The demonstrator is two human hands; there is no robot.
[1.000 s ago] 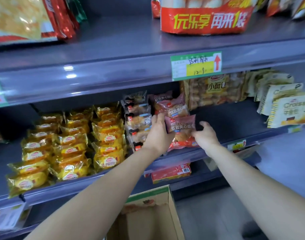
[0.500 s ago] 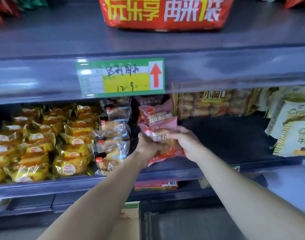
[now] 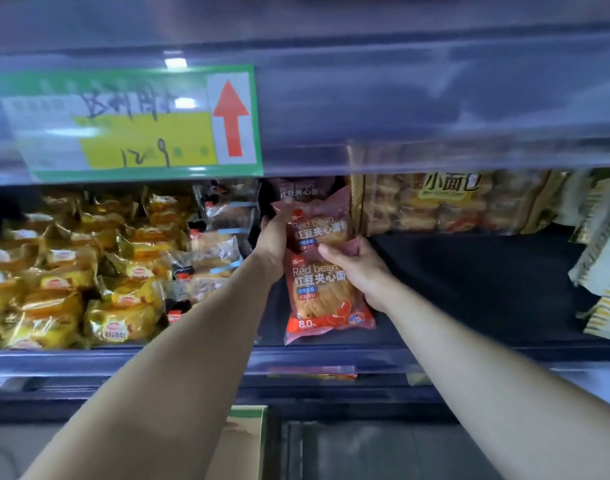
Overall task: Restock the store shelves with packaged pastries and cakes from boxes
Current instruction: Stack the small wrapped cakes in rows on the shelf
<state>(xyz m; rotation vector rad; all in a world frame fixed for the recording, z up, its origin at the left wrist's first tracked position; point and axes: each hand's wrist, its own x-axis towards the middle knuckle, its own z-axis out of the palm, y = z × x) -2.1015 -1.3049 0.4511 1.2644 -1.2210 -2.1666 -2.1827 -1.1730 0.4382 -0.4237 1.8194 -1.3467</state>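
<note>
- Both hands are clamped on one pink-and-red plastic packet of red-bean pastry (image 3: 319, 225). The left hand (image 3: 272, 237) curls round its left edge. The right hand (image 3: 360, 271) pinches near its lower right corner, thumb on the printed face.
- That corner overlaps the top of an identical front packet (image 3: 326, 299), so exactly what the right fingers enclose cannot be told.
- The held packet sits in the red-bean row on the grey metal shelf (image 3: 469, 282). Its long axis runs 12 to 6 o'clock, with the top tipped slightly toward 11.
- The held packet lies at 3 o'clock from the left hand and at 11 o'clock from the right hand. The left hand is the higher of the two and nearer the packet's middle.
- The front packet lies at 6 o'clock from the held one, reaching down to the shelf's front lip.
- A stack of clear-wrapped pastries (image 3: 217, 244) stands at 9 o'clock from the held packet. A large clear bag of small buns (image 3: 435, 202) sits just beside the held packet at 3 o'clock.
- Judgement: seating the held packet calls for a push toward 12 o'clock, along its own axis. The slot between its neighbours is narrow, and the right-hand corner may catch the bun bag.
</note>
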